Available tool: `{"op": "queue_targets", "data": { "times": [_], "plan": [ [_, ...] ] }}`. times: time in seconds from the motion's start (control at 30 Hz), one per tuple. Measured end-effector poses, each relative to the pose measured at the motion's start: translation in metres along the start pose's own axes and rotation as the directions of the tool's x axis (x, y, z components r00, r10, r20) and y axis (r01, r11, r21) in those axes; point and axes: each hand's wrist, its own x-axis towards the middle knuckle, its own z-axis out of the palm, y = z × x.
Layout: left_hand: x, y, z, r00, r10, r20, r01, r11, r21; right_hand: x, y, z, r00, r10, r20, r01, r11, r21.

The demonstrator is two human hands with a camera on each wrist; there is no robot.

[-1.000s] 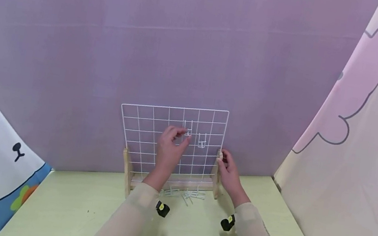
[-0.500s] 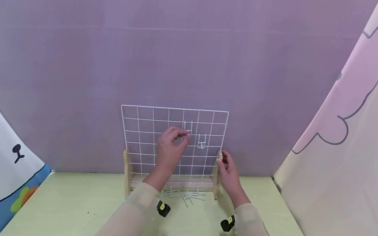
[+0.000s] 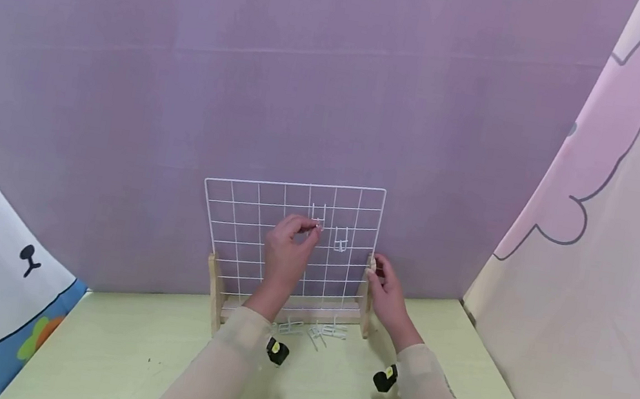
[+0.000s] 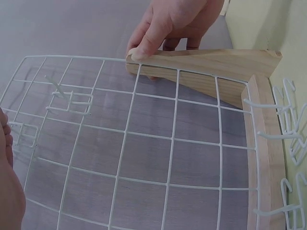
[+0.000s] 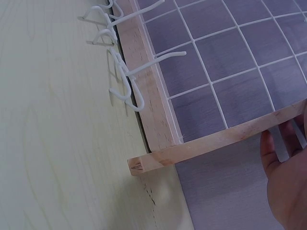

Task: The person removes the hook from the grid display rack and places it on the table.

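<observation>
A white wire grid panel (image 3: pixel 248 216) stands upright in a wooden stand (image 3: pixel 212 291). My left hand (image 3: pixel 286 253) is at the upper middle of the grid, thumb and forefinger pinching a white wire hook (image 3: pixel 318 213) that lies against the wires. The fingertips partly cover that hook. In the left wrist view, only the edge of this hand (image 4: pixel 9 187) shows, beside the hook (image 4: pixel 24 134). A second wire hook (image 3: pixel 341 239) hangs on the grid to the right. My right hand (image 3: pixel 388 296) grips the top of the stand's right wooden upright (image 4: pixel 201 62).
Several loose white wire hooks (image 3: pixel 319 332) lie on the pale yellow table (image 3: pixel 147 339) at the stand's front foot. A purple cloth (image 3: pixel 313 87) hangs behind the grid, with printed cloths (image 3: pixel 616 274) at either side.
My left fingers have closed in on the hook and shifted only slightly. My right hand has stayed on the upright.
</observation>
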Motion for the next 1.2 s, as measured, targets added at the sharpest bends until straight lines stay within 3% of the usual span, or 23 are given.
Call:
{"op": "queue_targets", "data": {
  "times": [0.63, 0.97, 1.2],
  "plan": [
    [0.008, 0.006, -0.004, 0.999, 0.042, -0.019, -0.042, 0.999, 0.007, -0.001, -0.006, -0.001, 1.0, 0.007, 0.014, -0.006, 1.0, -0.015],
    [0.01, 0.012, -0.007, 0.998, 0.063, -0.023, -0.063, 0.997, -0.037, 0.0, -0.004, -0.003, 1.0, 0.017, 0.015, -0.017, 1.0, -0.009],
    [0.008, 0.009, -0.009, 0.999, 0.037, -0.016, -0.038, 0.995, -0.094, 0.0, -0.003, -0.002, 1.0, 0.018, 0.006, -0.018, 1.0, -0.003]
  ]
}}
